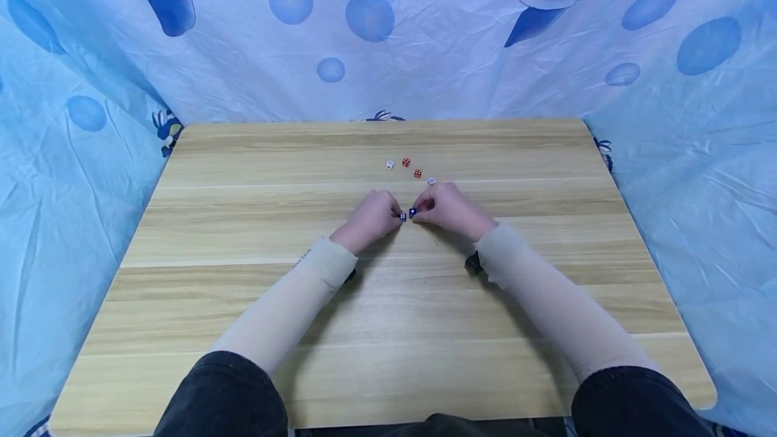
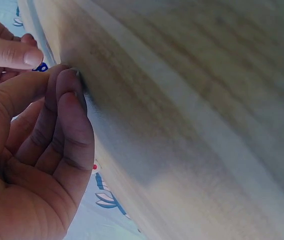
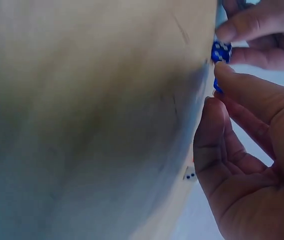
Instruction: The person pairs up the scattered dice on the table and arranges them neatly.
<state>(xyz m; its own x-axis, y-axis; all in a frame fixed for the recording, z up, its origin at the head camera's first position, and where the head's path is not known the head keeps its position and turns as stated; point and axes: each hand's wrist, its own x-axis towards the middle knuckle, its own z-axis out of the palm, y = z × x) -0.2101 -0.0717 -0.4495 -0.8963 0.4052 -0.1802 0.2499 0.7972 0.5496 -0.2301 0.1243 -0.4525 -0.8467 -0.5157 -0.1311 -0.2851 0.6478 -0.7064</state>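
Near the middle of the table, my left hand [image 1: 371, 219] pinches a blue die [image 1: 403, 217] with white pips between thumb and fingers. Facing it, my right hand [image 1: 448, 210] pinches a second blue die [image 1: 413, 212]. A narrow gap separates the two dice in the head view. In the right wrist view the left hand's die [image 3: 221, 52] shows clearly, while the other blue die [image 3: 217, 86] is mostly covered by the right fingertips. The left wrist view hides the left hand's die behind its fingers.
Beyond the hands lie a white die [image 1: 390, 164], two red dice, one [image 1: 406, 162] behind the other [image 1: 417, 173], and another white die [image 1: 432, 181] close to the right hand. The wooden table [image 1: 388, 356] meets blue patterned sheeting [image 1: 425, 52] at the back and sides.
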